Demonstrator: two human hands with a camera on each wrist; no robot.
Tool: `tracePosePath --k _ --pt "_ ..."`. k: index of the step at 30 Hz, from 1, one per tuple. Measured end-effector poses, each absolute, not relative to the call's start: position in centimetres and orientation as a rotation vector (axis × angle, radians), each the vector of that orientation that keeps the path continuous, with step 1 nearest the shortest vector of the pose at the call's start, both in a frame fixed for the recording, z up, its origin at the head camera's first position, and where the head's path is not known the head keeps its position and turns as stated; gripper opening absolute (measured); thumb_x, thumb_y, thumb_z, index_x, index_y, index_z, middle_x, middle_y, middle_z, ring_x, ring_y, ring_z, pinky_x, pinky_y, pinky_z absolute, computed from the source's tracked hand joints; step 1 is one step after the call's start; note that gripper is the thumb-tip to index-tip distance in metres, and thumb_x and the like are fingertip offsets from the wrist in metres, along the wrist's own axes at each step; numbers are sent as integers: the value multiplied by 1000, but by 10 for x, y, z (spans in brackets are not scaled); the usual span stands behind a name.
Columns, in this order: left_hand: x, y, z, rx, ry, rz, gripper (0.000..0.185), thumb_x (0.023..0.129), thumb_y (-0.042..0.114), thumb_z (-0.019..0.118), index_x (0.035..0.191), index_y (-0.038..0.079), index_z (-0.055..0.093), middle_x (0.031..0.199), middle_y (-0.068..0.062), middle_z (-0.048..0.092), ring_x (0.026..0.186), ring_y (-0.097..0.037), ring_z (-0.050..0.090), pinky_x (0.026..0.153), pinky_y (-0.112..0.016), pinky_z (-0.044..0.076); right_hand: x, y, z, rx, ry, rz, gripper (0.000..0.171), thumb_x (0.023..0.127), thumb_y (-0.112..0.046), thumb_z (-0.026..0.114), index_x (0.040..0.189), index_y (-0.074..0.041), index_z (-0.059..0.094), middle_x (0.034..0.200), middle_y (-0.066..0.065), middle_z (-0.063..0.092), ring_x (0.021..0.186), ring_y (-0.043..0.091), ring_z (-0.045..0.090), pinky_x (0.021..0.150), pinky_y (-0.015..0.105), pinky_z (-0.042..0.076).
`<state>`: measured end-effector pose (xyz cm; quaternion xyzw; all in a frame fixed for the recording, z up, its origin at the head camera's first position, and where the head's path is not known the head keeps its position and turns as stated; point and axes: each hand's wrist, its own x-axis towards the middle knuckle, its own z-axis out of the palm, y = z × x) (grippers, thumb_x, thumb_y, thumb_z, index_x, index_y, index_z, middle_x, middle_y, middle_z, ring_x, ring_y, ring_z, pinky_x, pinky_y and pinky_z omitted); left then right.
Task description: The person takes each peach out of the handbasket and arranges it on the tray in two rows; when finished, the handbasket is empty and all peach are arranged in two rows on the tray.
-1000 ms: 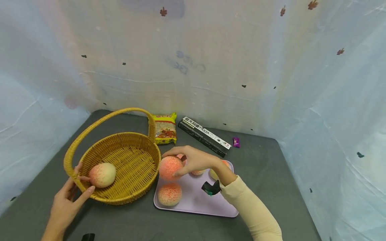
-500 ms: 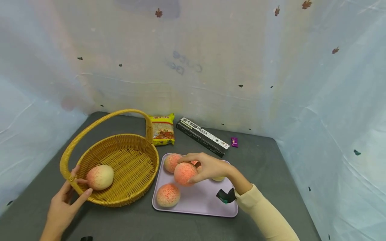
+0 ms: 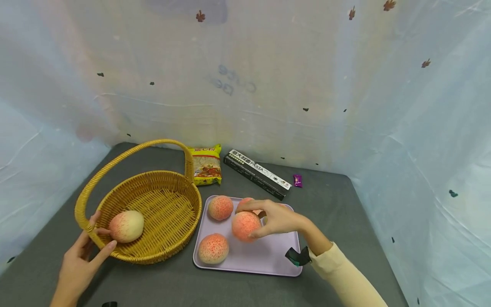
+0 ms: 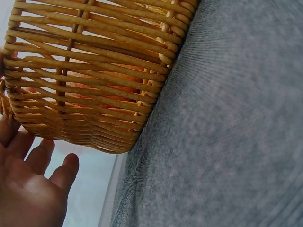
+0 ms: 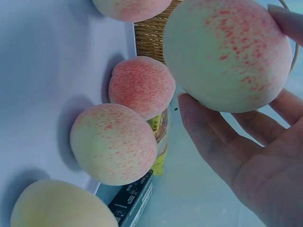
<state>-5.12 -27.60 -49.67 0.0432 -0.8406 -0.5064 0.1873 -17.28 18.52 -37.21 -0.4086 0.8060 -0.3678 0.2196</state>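
The right hand (image 3: 278,219) was curled around a peach (image 3: 246,226), thumb and fingertips (image 5: 190,105) pinching it from the sides, and it held the fruit just above the lilac tray (image 3: 264,260). In the right wrist view the held peach (image 5: 227,54) sat against the palm with its red-speckled side turned outward. Beside it on the tray lay more peaches: one at the near left corner (image 3: 213,248), one at the far left (image 3: 220,207), and another partly hidden behind the hand (image 3: 245,201). A cream sleeve (image 3: 345,277) covered the right forearm.

The left hand (image 3: 82,260) rested against the near rim of the wicker basket (image 3: 168,238), its thumb and forefinger straddling the base of the handle (image 3: 126,157); the fingers lay fairly straight against the weave, as the left wrist view showed (image 4: 28,184). Inside the basket, close to that hand, sat a paler peach (image 3: 126,226).

Basket and tray stood side by side on the grey desk (image 3: 337,213), nearly touching. Further back lay a yellow noodle packet (image 3: 207,165), a long black pasta box (image 3: 257,174), and a small purple wrapper (image 3: 297,181), all near the pale curtain (image 3: 268,85).
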Motion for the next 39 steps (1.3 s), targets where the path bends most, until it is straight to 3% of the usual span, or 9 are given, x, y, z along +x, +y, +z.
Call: tracePosePath --k 8,12,22,39 --pt "-51 -277 -498 129 -2373 -1430 81 94 7 70 159 28 27 111 18 56 112 13 44 86 -1 35 -169 193 -377 -1114 2234 -1053 60 81 -19 81 137 -20 60 136 -3 58 116 13 56 94 37 53" --pt "-52 -277 -498 126 -2369 -1430 81 94 7 70 159 28 27 112 19 56 112 13 44 87 -1 35 -169 196 -380 -1113 2227 -1068 59 81 -17 81 137 -15 61 133 -4 59 114 14 57 92 38 54" --pt "-52 -277 -498 115 -2360 -1435 81 94 5 69 159 27 27 112 20 56 114 12 44 88 -1 35 -166 199 -384 -1099 2202 -1086 61 81 -16 81 137 -5 59 140 12 56 121 16 55 94 37 54" --pt "-51 -276 -496 137 -2370 -1433 81 95 7 69 159 29 26 111 19 56 112 13 44 87 -1 35 -163 199 -393 -1070 2167 -1095 62 81 -15 81 139 -12 59 143 13 54 121 14 54 94 34 54"
